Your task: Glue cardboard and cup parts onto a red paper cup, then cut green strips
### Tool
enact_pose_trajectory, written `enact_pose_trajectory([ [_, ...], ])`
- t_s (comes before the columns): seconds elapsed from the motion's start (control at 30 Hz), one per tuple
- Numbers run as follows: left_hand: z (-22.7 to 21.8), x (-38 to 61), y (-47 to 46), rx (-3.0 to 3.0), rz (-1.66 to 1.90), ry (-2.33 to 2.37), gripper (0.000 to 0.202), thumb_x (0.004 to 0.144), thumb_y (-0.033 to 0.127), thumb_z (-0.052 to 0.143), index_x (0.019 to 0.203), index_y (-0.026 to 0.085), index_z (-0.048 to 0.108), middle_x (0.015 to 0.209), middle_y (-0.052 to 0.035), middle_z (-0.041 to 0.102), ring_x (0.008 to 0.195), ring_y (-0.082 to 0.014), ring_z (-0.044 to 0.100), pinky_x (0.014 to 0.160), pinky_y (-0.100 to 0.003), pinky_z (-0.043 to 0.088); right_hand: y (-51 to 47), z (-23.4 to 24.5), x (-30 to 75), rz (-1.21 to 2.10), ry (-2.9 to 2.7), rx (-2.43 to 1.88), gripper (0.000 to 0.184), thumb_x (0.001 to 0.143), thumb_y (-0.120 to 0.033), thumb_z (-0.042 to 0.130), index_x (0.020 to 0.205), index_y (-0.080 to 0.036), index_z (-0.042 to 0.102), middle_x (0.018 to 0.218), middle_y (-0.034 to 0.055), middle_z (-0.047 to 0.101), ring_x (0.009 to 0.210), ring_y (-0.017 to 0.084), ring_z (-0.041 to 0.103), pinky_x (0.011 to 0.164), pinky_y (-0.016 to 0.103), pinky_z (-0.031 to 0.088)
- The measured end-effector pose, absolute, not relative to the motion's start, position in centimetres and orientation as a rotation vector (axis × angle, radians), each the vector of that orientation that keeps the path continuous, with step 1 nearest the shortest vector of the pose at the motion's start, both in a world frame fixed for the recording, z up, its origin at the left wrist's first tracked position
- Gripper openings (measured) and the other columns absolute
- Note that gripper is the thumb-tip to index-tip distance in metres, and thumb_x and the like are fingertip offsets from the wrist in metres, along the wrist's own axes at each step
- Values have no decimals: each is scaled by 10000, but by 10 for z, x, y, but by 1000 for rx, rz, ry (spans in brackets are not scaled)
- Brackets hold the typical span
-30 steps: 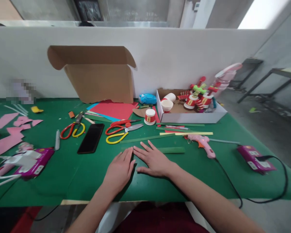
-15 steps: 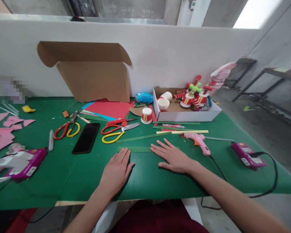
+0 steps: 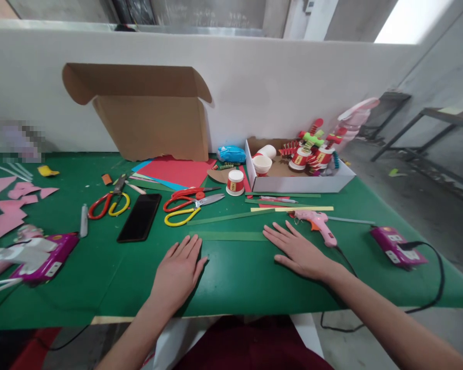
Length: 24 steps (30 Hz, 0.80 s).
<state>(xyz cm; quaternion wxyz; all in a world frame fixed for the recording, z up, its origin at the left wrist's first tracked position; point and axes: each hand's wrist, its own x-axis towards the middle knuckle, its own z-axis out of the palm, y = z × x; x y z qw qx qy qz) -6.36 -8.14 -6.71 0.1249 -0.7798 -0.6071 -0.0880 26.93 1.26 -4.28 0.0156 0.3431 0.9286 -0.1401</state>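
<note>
Both my hands lie flat, palms down, on a green sheet [image 3: 231,272] spread over the table. My left hand [image 3: 177,272] is open, with its fingers pointing away from me near the sheet's middle. My right hand [image 3: 299,249] is open too, fingers spread, resting further right beside a pink glue gun [image 3: 316,223]. A dark green paper strip [image 3: 231,236] lies between the two hands' fingertips. Neither hand holds anything.
Red and yellow scissors [image 3: 189,205], a second pair of scissors [image 3: 108,204], a black phone [image 3: 139,217], a small paper cup [image 3: 235,182] and thin paper strips [image 3: 291,208] lie beyond my hands. A white box [image 3: 301,182] of cup crafts, an open cardboard box [image 3: 146,118] and purple packs [image 3: 397,245] stand around.
My right hand has slid to the right across the green sheet, away from my left hand. My left hand has stayed nearly in place.
</note>
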Motion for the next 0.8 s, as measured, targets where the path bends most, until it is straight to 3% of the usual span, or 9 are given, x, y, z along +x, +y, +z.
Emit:
enact_pose_trajectory([
  [0.1,-69,-62,-81,-2270,-267,-1770,491,992,379,340,1251,85,636,1313,-156,626,1213,-294,599,1006,-446,454,1,-37,255,-364,2900,1233,652,979,-571,335,1536,-240,261,1562,56,348,1483,297,205,1204,588,135],
  [0.27,-67,-63,-80,-2287,-232,-1767,472,994,360,345,1246,90,639,1316,-148,626,1209,-283,602,1013,-444,454,-22,-38,209,-466,2938,1204,718,976,-590,309,1539,-151,241,1595,78,255,1489,268,195,1215,516,202],
  [0.5,-49,-45,-76,-2258,-176,-1862,431,992,322,360,1255,116,633,1299,-128,644,1220,-292,590,1038,-494,429,-23,-51,201,-445,2885,1293,698,953,-626,346,1516,-214,326,1589,75,273,1476,307,229,1190,566,219],
  [0.67,-43,8,-66,-2514,-206,-1707,441,994,300,348,1378,181,530,1466,-54,495,1398,-261,406,1112,-500,364,-24,-53,203,-384,2912,1270,702,945,-638,353,1516,-231,327,1585,75,296,1470,307,246,1186,548,224],
  [0.8,-50,31,-60,-2553,-45,-1810,476,984,310,372,1394,108,503,1459,-123,490,1396,-278,405,1122,-516,345,-24,-57,203,-343,2943,1275,718,936,-639,379,1527,-239,297,1579,81,314,1464,303,265,1181,548,228],
])
